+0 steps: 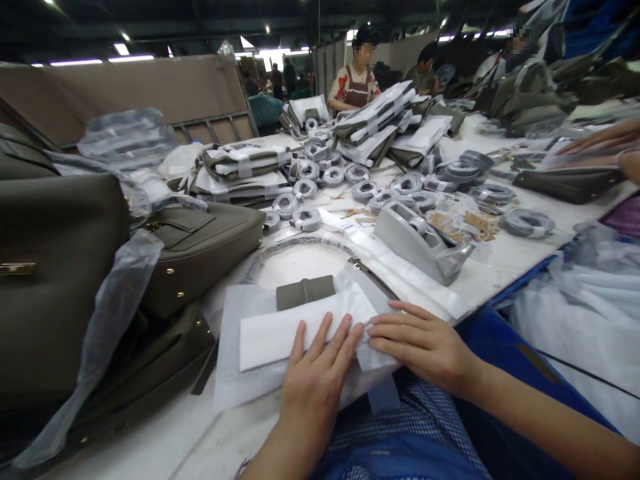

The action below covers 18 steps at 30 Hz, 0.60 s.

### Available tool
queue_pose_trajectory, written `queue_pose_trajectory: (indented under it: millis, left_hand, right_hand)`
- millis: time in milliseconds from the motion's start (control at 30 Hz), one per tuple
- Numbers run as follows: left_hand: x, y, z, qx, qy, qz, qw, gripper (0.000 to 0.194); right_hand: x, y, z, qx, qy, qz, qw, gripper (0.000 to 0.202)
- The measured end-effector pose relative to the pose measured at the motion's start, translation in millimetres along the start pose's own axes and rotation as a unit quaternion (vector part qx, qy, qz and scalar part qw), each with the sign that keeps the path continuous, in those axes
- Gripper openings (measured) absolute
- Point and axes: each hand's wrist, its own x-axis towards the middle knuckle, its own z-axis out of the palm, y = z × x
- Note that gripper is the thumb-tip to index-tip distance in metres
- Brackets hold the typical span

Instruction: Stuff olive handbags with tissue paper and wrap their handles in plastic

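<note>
My left hand lies flat, fingers spread, on a folded white foam sheet. My right hand rests beside it with fingers stretched out over the sheet's right end and the thin paper there. Under the foam spreads a translucent white wrapping sheet. An olive leather piece with a band across it sticks out behind the foam. A strap with a metal buckle runs out to the right of it, and a wrapped strap or handle curves in a loop behind.
Olive handbags are piled at the left. A grey tape dispenser stands behind my right hand. Several wrapped coils and stacked wrapped pieces cover the table further back. A co-worker is across the table; another person's hands are at the right.
</note>
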Motion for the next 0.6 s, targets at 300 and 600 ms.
queue_pose_trajectory:
  millis: [300, 600]
  left_hand:
    - [0.1, 4.3, -4.8, -0.017, -0.044, -0.029, 0.998, 0.05]
    - [11.7, 11.1, -26.2, -0.079, -0.137, -0.07, 0.985, 0.059]
  right_hand:
    - [-13.6, -7.3, 6.3, -0.006, 0.047, -0.002, 0.999, 0.031]
    - [-22.5, 4.8, 21.0, 0.032, 0.094, -0.023, 0.995, 0.03]
